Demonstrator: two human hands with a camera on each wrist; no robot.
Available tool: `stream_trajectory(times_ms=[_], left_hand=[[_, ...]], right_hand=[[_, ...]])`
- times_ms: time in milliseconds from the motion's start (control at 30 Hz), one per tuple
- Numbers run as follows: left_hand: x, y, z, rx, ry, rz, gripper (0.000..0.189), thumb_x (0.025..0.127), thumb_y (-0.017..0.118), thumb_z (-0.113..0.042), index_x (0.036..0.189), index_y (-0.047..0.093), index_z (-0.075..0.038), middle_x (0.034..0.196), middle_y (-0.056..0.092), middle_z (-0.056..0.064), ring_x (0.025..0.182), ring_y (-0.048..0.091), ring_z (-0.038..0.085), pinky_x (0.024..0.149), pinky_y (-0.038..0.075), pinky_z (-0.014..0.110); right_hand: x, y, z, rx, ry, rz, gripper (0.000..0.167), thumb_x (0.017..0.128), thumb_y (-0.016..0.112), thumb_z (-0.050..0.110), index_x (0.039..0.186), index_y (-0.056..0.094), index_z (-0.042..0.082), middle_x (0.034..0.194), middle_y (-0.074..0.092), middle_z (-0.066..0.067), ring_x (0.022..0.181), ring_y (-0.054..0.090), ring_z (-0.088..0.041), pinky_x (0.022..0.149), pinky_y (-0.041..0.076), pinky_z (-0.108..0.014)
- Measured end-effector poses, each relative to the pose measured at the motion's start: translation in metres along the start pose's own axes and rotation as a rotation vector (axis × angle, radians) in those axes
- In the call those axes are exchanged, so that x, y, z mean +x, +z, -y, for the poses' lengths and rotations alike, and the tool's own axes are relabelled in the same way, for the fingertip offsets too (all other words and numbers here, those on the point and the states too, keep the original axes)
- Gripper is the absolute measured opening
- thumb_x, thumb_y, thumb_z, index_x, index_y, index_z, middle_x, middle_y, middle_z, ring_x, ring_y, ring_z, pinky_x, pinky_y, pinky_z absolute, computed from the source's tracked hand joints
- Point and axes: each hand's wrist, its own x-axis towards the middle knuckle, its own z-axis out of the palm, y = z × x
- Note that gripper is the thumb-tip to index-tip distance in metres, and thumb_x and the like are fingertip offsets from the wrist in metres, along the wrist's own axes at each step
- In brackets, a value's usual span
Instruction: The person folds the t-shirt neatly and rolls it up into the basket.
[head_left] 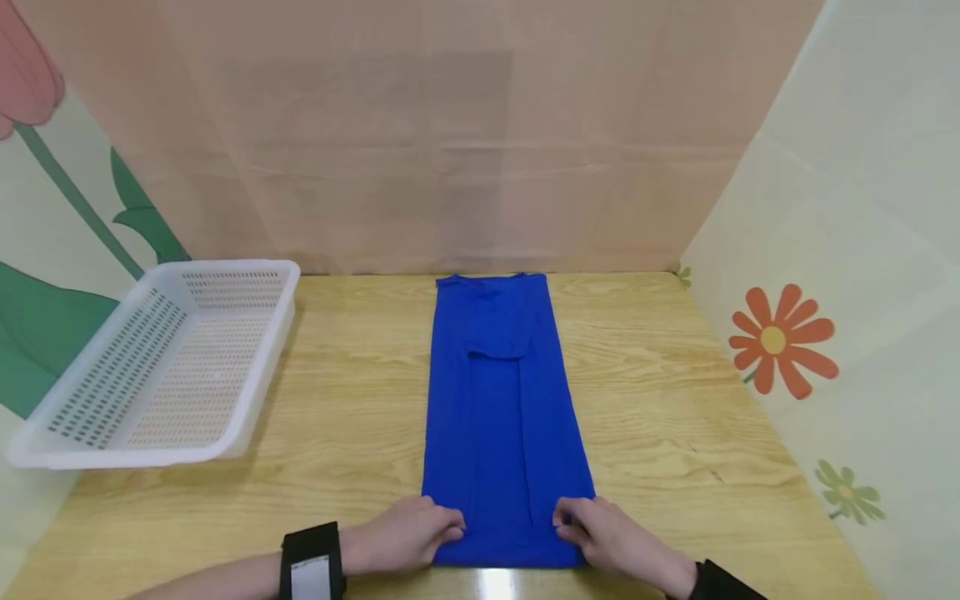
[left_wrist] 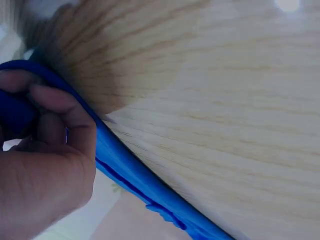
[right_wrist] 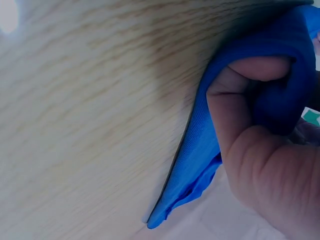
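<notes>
A blue shirt (head_left: pixel 498 425), folded into a long narrow strip, lies lengthwise on the wooden table with its sides turned inward. At its near left corner my left hand (head_left: pixel 416 532) pinches the cloth between thumb and curled fingers. My right hand (head_left: pixel 611 537) grips the near right corner the same way. In the left wrist view, fingers (left_wrist: pixel 65 107) hook into the blue cloth (left_wrist: pixel 135 165), whose near end curls up around them. The right wrist view has the cloth (right_wrist: pixel 200 135) wrapped over the bent fingers (right_wrist: pixel 235 95); the fingertips are partly hidden in it.
A white perforated plastic basket (head_left: pixel 258 375) stands on the left of the wooden table (head_left: pixel 660 400). Behind the table hangs a plain pinkish-brown sheet (head_left: pixel 480 167). A pale flower-patterned covering (head_left: pixel 862 250) rises along the right side. Black bands (head_left: pixel 311 550) circle the wrists.
</notes>
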Motion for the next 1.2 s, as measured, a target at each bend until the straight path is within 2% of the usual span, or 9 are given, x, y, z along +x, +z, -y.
stream_trajectory(times_ms=[133,267,367,467,600,700,767,967,1200], left_hand=[[0.004,-0.005,0.001,-0.071,-0.035,-0.018,0.017,0.102,0.058,-0.021,0.101,0.073,-0.014,0.088,0.073,-0.008,0.071,0.055,-0.007,0.067,0.047,0.014],[0.004,-0.007,0.002,-0.177,-0.057,-0.038,0.011,0.101,0.061,-0.022,0.096,0.069,-0.015,0.076,0.065,-0.011,0.061,0.048,-0.007,0.058,0.042,0.013],[0.004,-0.006,0.003,-0.169,-0.048,-0.042,0.007,0.101,0.062,-0.022,0.095,0.064,-0.018,0.067,0.055,-0.014,0.054,0.043,-0.007,0.052,0.037,0.013],[0.002,-0.003,0.003,-0.001,0.045,-0.064,0.005,0.101,0.062,-0.021,0.096,0.063,-0.02,0.072,0.058,-0.015,0.06,0.048,-0.008,0.055,0.039,0.01],[0.0,0.0,0.001,0.359,0.27,-0.155,0.006,0.1,0.063,-0.021,0.102,0.069,-0.023,0.093,0.065,-0.012,0.081,0.056,-0.003,0.069,0.045,0.009],[-0.001,0.003,-0.002,0.529,0.409,-0.23,0.008,0.096,0.066,-0.019,0.1,0.072,-0.023,0.098,0.066,-0.01,0.087,0.058,0.002,0.074,0.048,0.012],[-0.002,0.006,-0.003,0.565,0.467,-0.274,0.005,0.093,0.068,-0.02,0.094,0.073,-0.021,0.091,0.066,-0.01,0.08,0.057,0.002,0.069,0.046,0.014],[-0.005,0.011,-0.01,0.668,0.475,-0.343,0.016,0.093,0.069,-0.033,0.085,0.071,-0.02,0.079,0.062,-0.01,0.066,0.05,0.001,0.058,0.041,0.014],[-0.008,0.017,-0.022,0.88,0.412,-0.413,0.011,0.082,0.075,-0.015,0.091,0.069,-0.019,0.077,0.061,-0.01,0.062,0.051,0.003,0.049,0.041,0.014]], right_hand=[[-0.001,0.0,0.001,-0.019,0.014,-0.043,0.014,0.096,0.065,0.011,0.086,0.057,0.016,0.072,0.05,0.012,0.059,0.041,0.004,0.053,0.036,-0.018],[-0.001,0.0,-0.002,0.026,0.058,-0.045,0.016,0.095,0.067,0.013,0.086,0.055,0.018,0.069,0.049,0.011,0.054,0.042,0.003,0.049,0.035,-0.018],[-0.001,-0.001,-0.003,0.01,0.039,-0.061,0.017,0.094,0.069,0.013,0.087,0.054,0.018,0.067,0.049,0.012,0.054,0.042,0.003,0.049,0.034,-0.018],[-0.002,0.002,-0.003,-0.149,-0.118,-0.153,0.021,0.09,0.073,0.01,0.085,0.055,0.02,0.071,0.049,0.014,0.06,0.042,0.006,0.052,0.036,-0.016],[-0.004,0.007,-0.002,-0.431,-0.37,-0.328,0.022,0.082,0.078,0.005,0.084,0.063,0.02,0.083,0.05,0.012,0.072,0.042,0.004,0.061,0.04,-0.015],[-0.008,0.005,0.002,-0.543,-0.427,-0.315,0.016,0.08,0.079,0.007,0.086,0.07,0.019,0.087,0.055,0.011,0.077,0.043,-0.001,0.067,0.042,-0.018],[-0.011,0.002,0.007,-0.562,-0.38,-0.225,0.009,0.084,0.078,0.015,0.09,0.073,0.018,0.09,0.06,0.011,0.08,0.045,-0.003,0.069,0.044,-0.02],[-0.019,-0.004,0.02,-0.514,-0.142,0.003,0.029,0.091,0.072,0.043,0.106,0.075,0.018,0.101,0.064,0.01,0.089,0.052,-0.003,0.073,0.05,-0.026],[-0.02,0.002,0.024,-0.69,-0.242,-0.071,0.015,0.083,0.08,0.017,0.098,0.078,0.015,0.097,0.065,0.005,0.089,0.052,-0.01,0.075,0.049,-0.029]])
